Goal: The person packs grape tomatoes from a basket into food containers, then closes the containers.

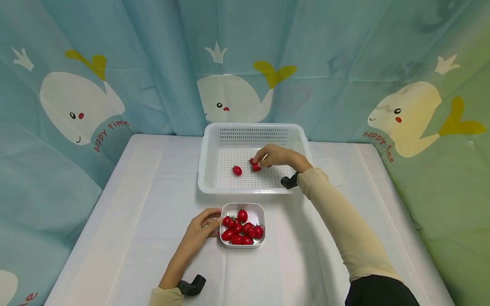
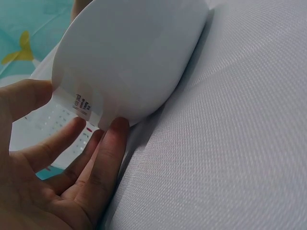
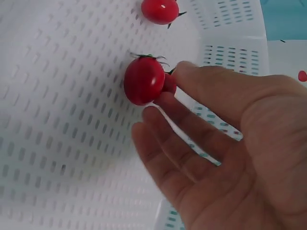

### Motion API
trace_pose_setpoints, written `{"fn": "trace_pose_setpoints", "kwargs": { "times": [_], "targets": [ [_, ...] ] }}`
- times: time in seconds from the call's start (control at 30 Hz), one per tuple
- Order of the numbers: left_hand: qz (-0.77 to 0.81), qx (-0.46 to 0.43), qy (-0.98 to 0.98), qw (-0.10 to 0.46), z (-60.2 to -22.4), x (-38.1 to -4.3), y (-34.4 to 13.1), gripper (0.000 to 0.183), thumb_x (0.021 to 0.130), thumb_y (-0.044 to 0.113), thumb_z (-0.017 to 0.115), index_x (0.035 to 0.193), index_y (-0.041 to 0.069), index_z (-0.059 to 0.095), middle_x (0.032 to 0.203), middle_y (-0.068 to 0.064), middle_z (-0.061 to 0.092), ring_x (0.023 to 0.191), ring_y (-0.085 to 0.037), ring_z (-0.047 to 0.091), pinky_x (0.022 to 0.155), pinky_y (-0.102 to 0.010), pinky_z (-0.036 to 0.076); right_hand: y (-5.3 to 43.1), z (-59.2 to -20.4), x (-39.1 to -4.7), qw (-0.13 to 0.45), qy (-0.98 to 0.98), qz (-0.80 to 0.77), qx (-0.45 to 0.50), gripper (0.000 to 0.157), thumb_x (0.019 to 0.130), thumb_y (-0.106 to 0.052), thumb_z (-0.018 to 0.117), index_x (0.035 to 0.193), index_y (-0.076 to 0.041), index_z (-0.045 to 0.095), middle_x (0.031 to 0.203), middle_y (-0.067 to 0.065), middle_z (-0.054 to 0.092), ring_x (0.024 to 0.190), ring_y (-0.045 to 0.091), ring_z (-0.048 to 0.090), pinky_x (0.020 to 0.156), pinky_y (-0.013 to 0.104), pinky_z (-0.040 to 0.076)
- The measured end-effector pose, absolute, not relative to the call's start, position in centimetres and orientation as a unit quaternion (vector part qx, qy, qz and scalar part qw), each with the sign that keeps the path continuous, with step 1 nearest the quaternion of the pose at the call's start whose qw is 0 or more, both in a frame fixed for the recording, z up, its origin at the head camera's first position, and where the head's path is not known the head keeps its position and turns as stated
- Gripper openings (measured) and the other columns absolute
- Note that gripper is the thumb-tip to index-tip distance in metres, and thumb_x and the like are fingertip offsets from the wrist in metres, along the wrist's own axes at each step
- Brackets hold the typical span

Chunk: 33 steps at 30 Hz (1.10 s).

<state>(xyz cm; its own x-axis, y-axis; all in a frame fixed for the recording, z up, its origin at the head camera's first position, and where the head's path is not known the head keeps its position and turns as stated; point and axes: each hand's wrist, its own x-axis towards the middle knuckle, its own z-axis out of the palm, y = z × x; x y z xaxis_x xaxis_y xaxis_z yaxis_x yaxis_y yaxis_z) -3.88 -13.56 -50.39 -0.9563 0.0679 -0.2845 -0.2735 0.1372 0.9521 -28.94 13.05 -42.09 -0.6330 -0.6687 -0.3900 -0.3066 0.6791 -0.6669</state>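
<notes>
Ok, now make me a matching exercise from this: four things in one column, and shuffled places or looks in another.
Things:
1. left hand
2. right hand
3. small box
4. curtain

Places or looks:
A. in the perforated basket
B. hanging, blue and green
C. touching the small box
D. white, with several tomatoes inside

Pairs: 1-C, 2-A, 3-D, 4-B

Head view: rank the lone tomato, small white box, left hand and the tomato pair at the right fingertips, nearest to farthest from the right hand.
From the right hand:
1. Tomato pair, at its fingertips in the basket
2. Lone tomato, left of the pair
3. Small white box, in front of the basket
4. Left hand, at the box's left side
</notes>
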Motion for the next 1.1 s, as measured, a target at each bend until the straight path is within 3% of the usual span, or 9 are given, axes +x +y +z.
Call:
{"fn": "trace_pose_setpoints", "kwargs": {
  "times": [0.27, 0.53, 0.9, 1.1],
  "targets": [
    [0.652, -0.069, 0.744, 0.128, -50.2, -3.9, -13.6, 0.042, 0.101, 0.028, 0.068, 0.138, 0.008, 0.063, 0.122, -0.014, 0.073, 0.11, -0.02, 0.067, 0.083, -0.027, 0.063, 12.7, -42.4, -29.3, 0.362, 0.854, -0.254, -0.275, 0.03, 0.097, -0.005, 0.062, 0.127, -0.002, 0.068, 0.132, 0.019, 0.067, 0.116, 0.024, 0.061, 0.089, 0.038, 0.058],
    [0.656, -0.069, 0.741, 0.128, -50.2, -3.9, -13.7, 0.042, 0.101, 0.027, 0.068, 0.138, 0.008, 0.063, 0.121, -0.014, 0.073, 0.109, -0.02, 0.067, 0.083, -0.027, 0.063, 11.6, -42.5, -29.7, 0.388, 0.853, -0.217, -0.273, 0.03, 0.099, -0.01, 0.067, 0.129, -0.009, 0.068, 0.135, 0.015, 0.065, 0.107, 0.019, 0.06, 0.084, 0.031, 0.055],
    [0.659, -0.068, 0.737, 0.133, -50.4, -3.8, -13.8, 0.042, 0.1, 0.028, 0.069, 0.138, 0.009, 0.063, 0.118, -0.013, 0.073, 0.109, -0.019, 0.067, 0.083, -0.028, 0.063, 10.9, -42.7, -29.6, 0.394, 0.847, -0.213, -0.286, 0.019, 0.098, -0.007, 0.069, 0.117, -0.005, 0.069, 0.111, 0.009, 0.065, 0.091, 0.015, 0.055, 0.075, 0.026, 0.05],
    [0.659, -0.066, 0.737, 0.136, -50.4, -3.8, -13.7, 0.042, 0.101, 0.027, 0.069, 0.138, 0.009, 0.063, 0.119, -0.014, 0.072, 0.108, -0.018, 0.067, 0.083, -0.027, 0.063, 11.1, -43.1, -29.7, 0.391, 0.849, -0.215, -0.283, 0.02, 0.099, -0.008, 0.069, 0.119, -0.006, 0.069, 0.119, 0.011, 0.066, 0.094, 0.015, 0.057, 0.079, 0.026, 0.053]
  ]
}}
